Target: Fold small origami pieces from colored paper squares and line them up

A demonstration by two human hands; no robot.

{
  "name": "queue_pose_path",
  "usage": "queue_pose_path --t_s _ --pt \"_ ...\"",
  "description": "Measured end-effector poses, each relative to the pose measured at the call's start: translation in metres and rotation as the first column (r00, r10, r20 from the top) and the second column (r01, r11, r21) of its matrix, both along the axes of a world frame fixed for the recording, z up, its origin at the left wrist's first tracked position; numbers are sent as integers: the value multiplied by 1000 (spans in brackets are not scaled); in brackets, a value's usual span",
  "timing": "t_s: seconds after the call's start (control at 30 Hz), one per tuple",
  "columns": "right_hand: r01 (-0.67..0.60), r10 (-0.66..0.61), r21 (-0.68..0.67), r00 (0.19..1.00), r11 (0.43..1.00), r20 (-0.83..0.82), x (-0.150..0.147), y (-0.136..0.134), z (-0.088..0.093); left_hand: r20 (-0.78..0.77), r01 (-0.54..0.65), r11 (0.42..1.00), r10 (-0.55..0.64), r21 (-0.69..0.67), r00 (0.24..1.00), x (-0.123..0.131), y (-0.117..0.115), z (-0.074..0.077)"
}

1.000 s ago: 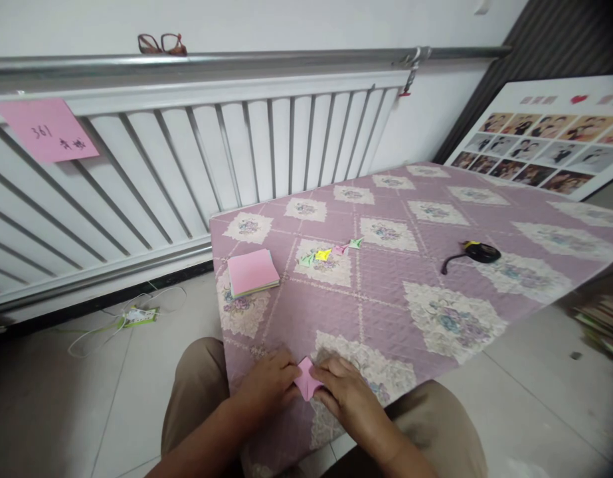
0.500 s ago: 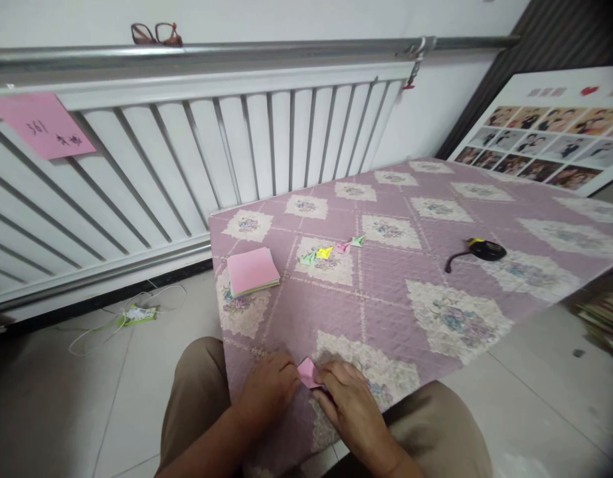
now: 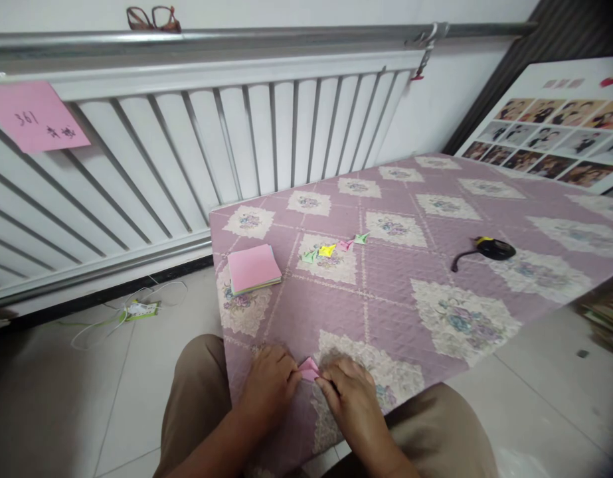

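A small folded piece of pink paper (image 3: 309,370) lies between my two hands near the table's front edge. My left hand (image 3: 271,380) is closed on its left corner. With thumb and fingers pinched together, my right hand (image 3: 347,385) grips the right side of the same paper. Farther up the table sits a stack of square paper (image 3: 255,267), pink on top. To its right runs a row of small folded paper figures: a green one (image 3: 309,256), a yellow one (image 3: 327,250), a pink one (image 3: 345,245) and another green one (image 3: 362,238).
A floral purple tablecloth (image 3: 291,312) covers the table. On its right part lies a black object with a bent stem (image 3: 495,249). Behind stand a white radiator (image 3: 306,126) and a photo board (image 3: 550,139). Glasses (image 3: 154,18) rest on the pipe; a power strip (image 3: 141,309) is on the floor.
The right fingers have shifted and now pinch the paper closer to its lower right edge, and its visible folded shape looks flatter. The camera view has moved slightly.
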State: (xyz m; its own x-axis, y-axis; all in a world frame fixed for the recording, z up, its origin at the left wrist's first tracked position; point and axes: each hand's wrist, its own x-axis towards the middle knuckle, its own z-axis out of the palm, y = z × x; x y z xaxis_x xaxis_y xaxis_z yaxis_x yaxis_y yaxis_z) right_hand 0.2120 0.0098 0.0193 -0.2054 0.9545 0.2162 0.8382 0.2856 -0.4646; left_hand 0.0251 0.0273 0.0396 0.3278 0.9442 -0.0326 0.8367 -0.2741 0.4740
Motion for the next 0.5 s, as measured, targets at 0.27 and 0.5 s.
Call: queue_pose_path --t_s 0.27,0.5 --pt "42 -44 30 996 999 72 -5 1 5 -138 48 993 -63 -107 988 2 9 8" --pt "90 -91 33 995 995 51 -7 2 4 -265 105 980 -148 -169 953 4 19 12"
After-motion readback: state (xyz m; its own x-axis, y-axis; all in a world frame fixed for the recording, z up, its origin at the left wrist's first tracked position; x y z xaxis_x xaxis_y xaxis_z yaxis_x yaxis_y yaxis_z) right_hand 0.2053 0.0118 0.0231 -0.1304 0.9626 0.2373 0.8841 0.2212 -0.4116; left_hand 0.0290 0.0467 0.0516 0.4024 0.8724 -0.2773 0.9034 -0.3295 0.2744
